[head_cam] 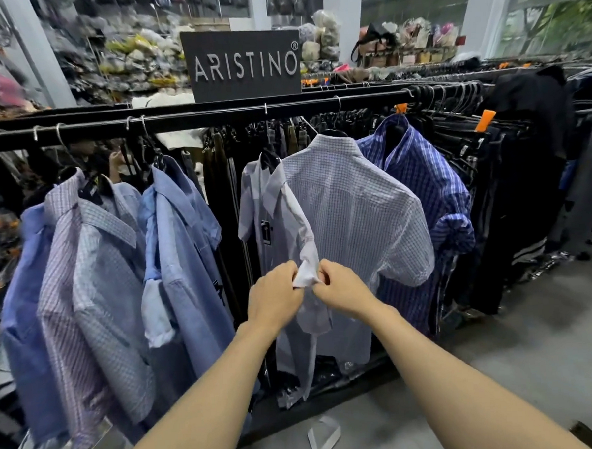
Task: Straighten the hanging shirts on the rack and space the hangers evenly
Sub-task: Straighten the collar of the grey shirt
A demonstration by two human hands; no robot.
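A black rack rail [193, 118] runs across the view with shirts on hangers. In the middle hangs a white short-sleeved shirt [269, 205]; its sleeve cuff [307, 271] is pinched between my left hand [274, 294] and my right hand [342, 287], which meet at the cuff. Right behind it hangs a pale checked shirt [362, 214], then a blue plaid shirt [422, 176]. To the left, after a gap, hang a light blue shirt [182, 237], a grey-blue checked shirt [108, 268], a lilac checked shirt [60, 264] and a blue shirt [21, 307], crowded together.
A black brand sign [245, 64] stands on top of the rack. Dark trousers [484, 180] hang densely at the right, belts [223, 180] behind the gap. A white band [324, 435] lies on the grey floor. A person's hand [116, 165] shows behind the rack at left.
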